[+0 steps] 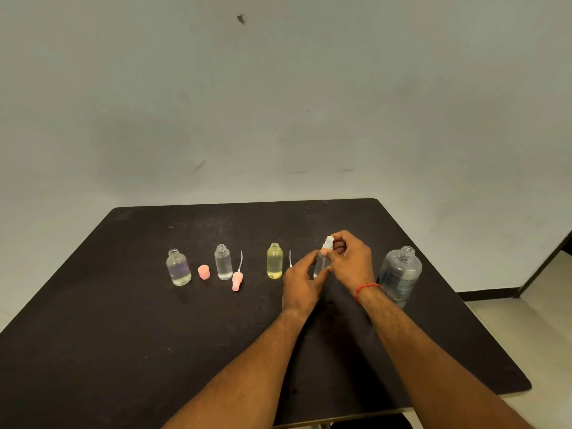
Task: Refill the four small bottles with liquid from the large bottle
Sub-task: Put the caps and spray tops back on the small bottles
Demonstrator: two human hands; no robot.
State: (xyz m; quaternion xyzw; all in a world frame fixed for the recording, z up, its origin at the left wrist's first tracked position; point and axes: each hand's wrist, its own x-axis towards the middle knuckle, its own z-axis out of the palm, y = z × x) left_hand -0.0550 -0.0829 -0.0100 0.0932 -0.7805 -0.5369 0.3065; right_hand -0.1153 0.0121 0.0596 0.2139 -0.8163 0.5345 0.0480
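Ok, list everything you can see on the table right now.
table: one, black, under everything
purple-tinted small bottle: one, clear, far left, uncapped
pink cap: one, pink, right of it
clear small bottle: one, clear, second from left, uncapped
pink spray top: one, pink with white tube, lying right of it
yellow small bottle: one, yellow, mid-row, uncapped
thin tube: one, white, right of the yellow one
held small bottle: one, clear, between the hands
white spray top: one, white, at its neck
large bottle: one, clear, far right, uncapped
red thread: one, red, right wrist
left hand: one, fingers grip the held bottle
right hand: one, fingers pinch the white spray top
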